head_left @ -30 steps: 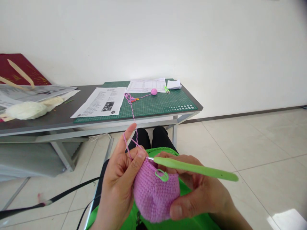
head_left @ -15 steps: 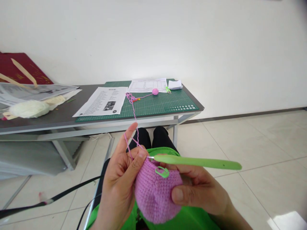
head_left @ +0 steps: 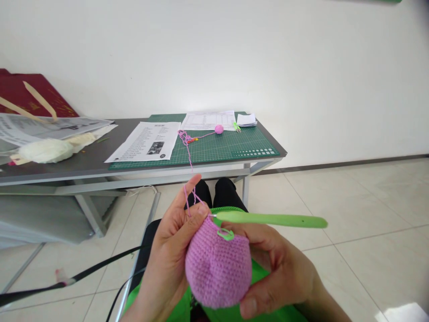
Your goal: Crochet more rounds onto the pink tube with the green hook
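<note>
A pink crocheted cup-shaped piece [head_left: 217, 268] hangs between my hands, its rounded side facing me. My left hand [head_left: 176, 237] pinches its upper left edge between thumb and fingers. Pink yarn [head_left: 189, 156] loops over the raised left index finger. The green-handled crochet hook [head_left: 271, 219] lies level, its metal tip at the edge beside my left thumb. My right hand [head_left: 281, 273] holds the piece's right side, fingers at the upper edge and thumb by the lower right. The hook's handle passes above those fingers, not wrapped by them. A green stitch marker [head_left: 225, 234] is clipped near the rim.
On the table ahead, a green cutting mat [head_left: 217, 150] carries a small pink yarn ball [head_left: 219, 129], small green scissors [head_left: 237, 127] and a printed sheet [head_left: 145, 141]. A white bundle [head_left: 47, 150] and a dark red bag [head_left: 33, 96] are at the left. A black strap [head_left: 100, 266] crosses the lower left.
My right thumb has slid from the front of the piece down to its lower right edge. The piece has turned slightly, and the hook has shifted a little left and up.
</note>
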`<state>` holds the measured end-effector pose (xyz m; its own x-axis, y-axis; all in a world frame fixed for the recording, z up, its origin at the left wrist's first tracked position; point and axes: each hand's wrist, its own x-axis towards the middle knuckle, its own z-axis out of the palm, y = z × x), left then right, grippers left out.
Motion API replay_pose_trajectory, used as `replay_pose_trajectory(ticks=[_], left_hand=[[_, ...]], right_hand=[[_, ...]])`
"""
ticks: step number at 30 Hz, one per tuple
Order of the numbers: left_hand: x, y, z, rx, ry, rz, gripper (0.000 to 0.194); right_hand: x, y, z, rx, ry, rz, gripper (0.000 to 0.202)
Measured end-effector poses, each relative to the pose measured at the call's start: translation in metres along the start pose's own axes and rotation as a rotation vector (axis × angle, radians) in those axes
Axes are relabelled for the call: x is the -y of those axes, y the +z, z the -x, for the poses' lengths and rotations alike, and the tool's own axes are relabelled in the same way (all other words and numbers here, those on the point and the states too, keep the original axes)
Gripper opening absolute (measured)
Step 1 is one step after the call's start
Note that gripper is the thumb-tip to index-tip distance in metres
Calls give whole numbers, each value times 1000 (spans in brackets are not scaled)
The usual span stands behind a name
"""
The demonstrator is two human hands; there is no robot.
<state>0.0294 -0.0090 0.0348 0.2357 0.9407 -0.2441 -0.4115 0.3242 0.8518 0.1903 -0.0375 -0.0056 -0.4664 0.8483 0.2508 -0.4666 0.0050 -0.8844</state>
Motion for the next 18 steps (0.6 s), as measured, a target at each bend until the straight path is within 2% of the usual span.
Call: replay_pose_trajectory(ticks=[5, 10, 15, 18], left_hand=[[2, -2, -2, 26, -25, 34, 66], [6, -2, -4, 55, -16, 93, 65], [6, -2, -8, 18, 4, 129, 63], [1, -9, -16, -12, 26, 129, 66]], right_hand=[[-1, 1, 2, -5, 63, -46, 38], [-8, 4, 0, -76, -9, -71, 22], [-10, -1, -6, -123, -20, 68, 24], [-2, -3, -7, -263, -21, 213, 20]])
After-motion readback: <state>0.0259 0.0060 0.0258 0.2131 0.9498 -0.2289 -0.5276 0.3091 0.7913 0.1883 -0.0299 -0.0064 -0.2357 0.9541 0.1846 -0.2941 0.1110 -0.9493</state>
